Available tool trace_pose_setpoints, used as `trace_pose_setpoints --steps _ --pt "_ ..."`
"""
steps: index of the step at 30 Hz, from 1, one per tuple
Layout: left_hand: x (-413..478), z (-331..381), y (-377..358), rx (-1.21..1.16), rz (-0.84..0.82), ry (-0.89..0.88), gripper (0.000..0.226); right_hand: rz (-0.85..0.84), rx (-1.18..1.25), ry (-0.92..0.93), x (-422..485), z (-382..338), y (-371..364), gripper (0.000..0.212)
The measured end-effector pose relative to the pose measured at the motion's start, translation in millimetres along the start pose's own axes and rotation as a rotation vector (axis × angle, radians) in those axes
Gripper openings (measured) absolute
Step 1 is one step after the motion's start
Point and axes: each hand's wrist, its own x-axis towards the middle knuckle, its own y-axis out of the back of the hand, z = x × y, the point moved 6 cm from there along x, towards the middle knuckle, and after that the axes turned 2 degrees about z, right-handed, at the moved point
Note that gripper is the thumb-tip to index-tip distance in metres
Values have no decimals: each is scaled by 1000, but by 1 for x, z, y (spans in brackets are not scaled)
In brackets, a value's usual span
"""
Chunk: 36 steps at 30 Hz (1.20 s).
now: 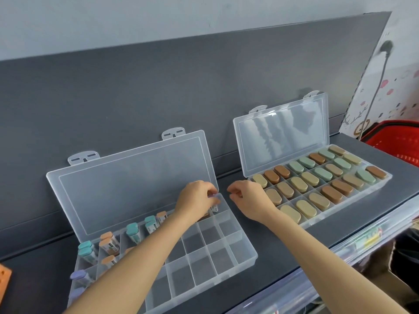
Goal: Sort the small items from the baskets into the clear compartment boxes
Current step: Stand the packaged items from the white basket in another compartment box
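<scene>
Two clear compartment boxes lie open on a dark grey shelf. The left box (240,259) holds small capped tubes with teal, orange and purple caps (108,244) in its left compartments; its right compartments are bare. My left hand (197,198) hovers over the box's back right corner and pinches a small purple-capped tube (214,197). My right hand (249,198) sits between the two boxes, fingers curled, with nothing visible in it. The right box (383,177) is filled with oval tan, brown and green pieces (326,193).
A red basket (394,141) stands at the far right of the shelf. An orange object (4,277) shows at the left edge. Both lids lean back against the grey rear panel (158,91). The shelf's front edge carries a clear price rail (367,241).
</scene>
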Motion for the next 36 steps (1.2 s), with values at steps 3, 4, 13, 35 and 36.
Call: trace_pose_setpoints --steps 3,4,13,35,36 --pt "-3 0 2 8 -28 -5 22 -6 -2 -1 -1 -2 0 26" --pt "-3 0 2 14 -31 -12 22 -10 -2 0 -1 -2 0 27" --pt "-22 -6 25 83 -68 -37 46 -84 -45 55 -4 -12 6 35" --pt "-156 -93 148 293 54 163 75 -274 -151 537 -28 -173 -39 61" --pt "-166 -99 155 301 68 182 75 -285 -150 563 -30 -184 -45 61"
